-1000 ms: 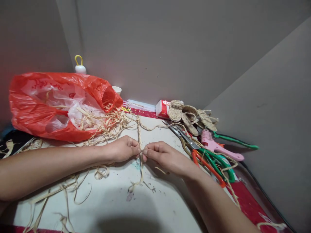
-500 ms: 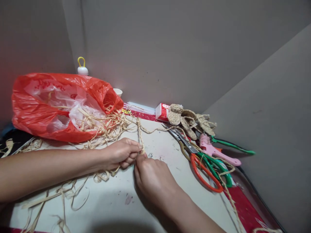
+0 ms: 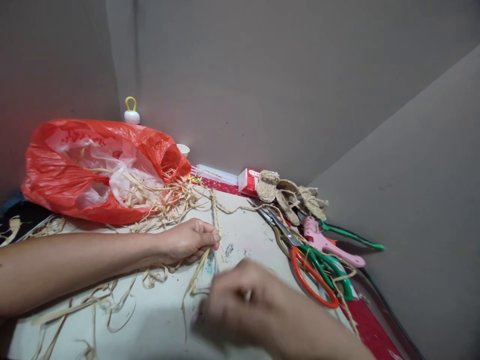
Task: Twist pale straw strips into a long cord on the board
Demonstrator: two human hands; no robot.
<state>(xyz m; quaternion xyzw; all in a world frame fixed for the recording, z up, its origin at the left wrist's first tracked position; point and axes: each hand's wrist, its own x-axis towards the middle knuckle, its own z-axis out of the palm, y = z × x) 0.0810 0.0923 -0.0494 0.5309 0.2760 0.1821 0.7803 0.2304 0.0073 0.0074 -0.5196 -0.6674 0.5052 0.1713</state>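
Observation:
My left hand (image 3: 193, 241) is closed, thumb and finger pinching a braided raffia cord (image 3: 216, 216) that runs away from me across the white table top (image 3: 240, 227). Loose raffia ends (image 3: 199, 272) trail below that hand toward me. My right hand (image 3: 249, 305) is nearer to me and smeared by motion. Its fingers are curled, and a raffia strand reaches up to them, but whether they grip it is unclear.
A red plastic bag (image 3: 90, 210) spilling raffia (image 3: 176, 197) lies at left. At right are scissors with orange handles (image 3: 313, 280), green-handled scissors (image 3: 328, 265), a pink glue gun (image 3: 326, 241) and woven straw pieces (image 3: 287, 195). A red and white box (image 3: 247, 182) stands at the back.
My right hand has left the spot beside my left hand and moved toward me and slightly right. Loose raffia ends now show below the left hand, which keeps its pinch.

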